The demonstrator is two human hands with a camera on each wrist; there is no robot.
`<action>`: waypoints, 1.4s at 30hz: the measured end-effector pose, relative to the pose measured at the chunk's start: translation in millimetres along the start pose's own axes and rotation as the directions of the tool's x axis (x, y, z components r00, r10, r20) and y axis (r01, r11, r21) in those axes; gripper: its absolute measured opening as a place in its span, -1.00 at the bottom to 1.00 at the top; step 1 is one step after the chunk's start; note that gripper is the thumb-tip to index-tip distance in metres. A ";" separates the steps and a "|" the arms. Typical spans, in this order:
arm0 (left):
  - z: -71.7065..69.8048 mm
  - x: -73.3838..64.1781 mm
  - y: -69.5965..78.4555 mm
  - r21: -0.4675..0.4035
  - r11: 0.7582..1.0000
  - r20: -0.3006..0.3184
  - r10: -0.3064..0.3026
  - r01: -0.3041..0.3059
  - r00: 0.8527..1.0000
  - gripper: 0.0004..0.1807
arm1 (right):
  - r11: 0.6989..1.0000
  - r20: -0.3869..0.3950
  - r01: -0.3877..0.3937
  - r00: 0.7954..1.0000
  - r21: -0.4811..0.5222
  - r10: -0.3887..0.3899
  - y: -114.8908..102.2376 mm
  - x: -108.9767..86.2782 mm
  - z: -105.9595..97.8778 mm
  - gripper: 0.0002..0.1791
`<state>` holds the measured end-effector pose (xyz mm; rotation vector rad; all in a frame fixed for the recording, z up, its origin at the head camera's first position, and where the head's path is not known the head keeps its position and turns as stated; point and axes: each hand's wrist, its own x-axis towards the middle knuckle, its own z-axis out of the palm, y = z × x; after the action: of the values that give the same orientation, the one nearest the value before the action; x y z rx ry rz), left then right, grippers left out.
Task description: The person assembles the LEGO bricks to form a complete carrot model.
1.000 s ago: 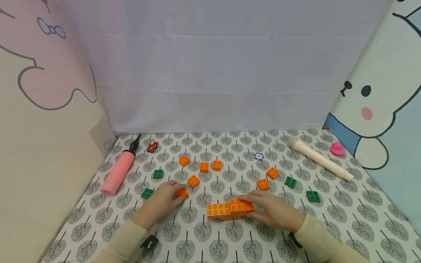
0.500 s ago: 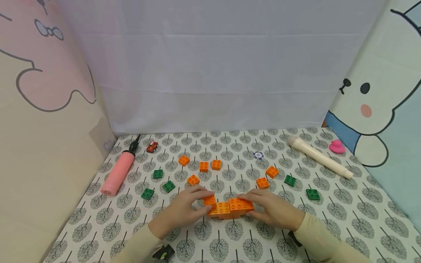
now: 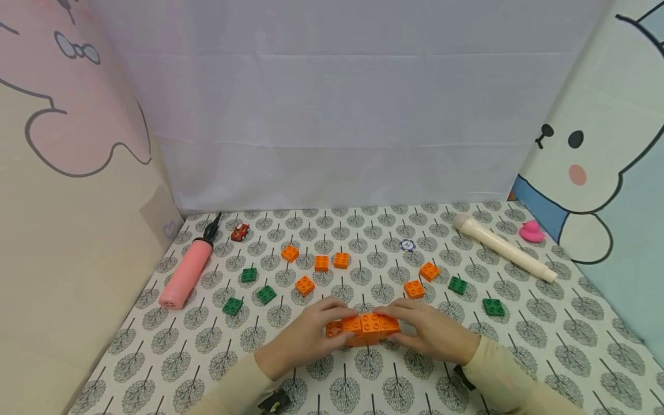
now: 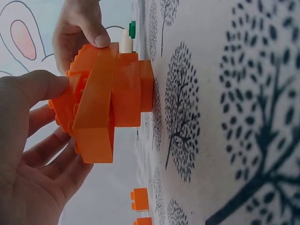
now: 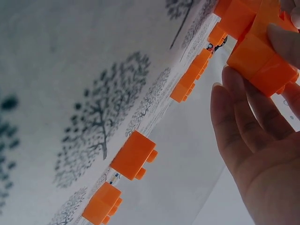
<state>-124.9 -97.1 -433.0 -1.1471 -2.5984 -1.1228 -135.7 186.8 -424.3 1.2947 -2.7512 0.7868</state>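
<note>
A flat worktop [image 3: 394,397], covered in white cloth printed with grey trees, carries everything. Near its middle, the person's bare left hand [image 3: 310,329] and bare right hand [image 3: 434,331] work at a low, stepped orange plastic brick assembly [image 3: 370,326]. The right hand's grip pinches the assembly's right end between thumb and fingers. The left hand's grip pinches a small square orange plastic brick [image 3: 351,324] on top, left of the assembly's raised middle; whether it is fully seated I cannot tell.

The assembly's long upper part juts beyond the narrower bricks beneath, so hard pressure there could tip it or pop a joint, especially if the right hand slackens. Misaligned studs might leave the small brick crooked.
</note>
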 end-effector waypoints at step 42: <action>1.0 1.3 4.1 0.089 0.996 0.055 0.002 -0.007 0.998 -0.57 | 0.999 -0.015 0.031 0.999 0.032 -0.030 1.7 1.4 -0.2 -0.46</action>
<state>-122.9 -93.8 -430.8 -1.1803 -2.6559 -0.9771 -137.9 186.9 -424.6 1.3277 -2.7116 0.8384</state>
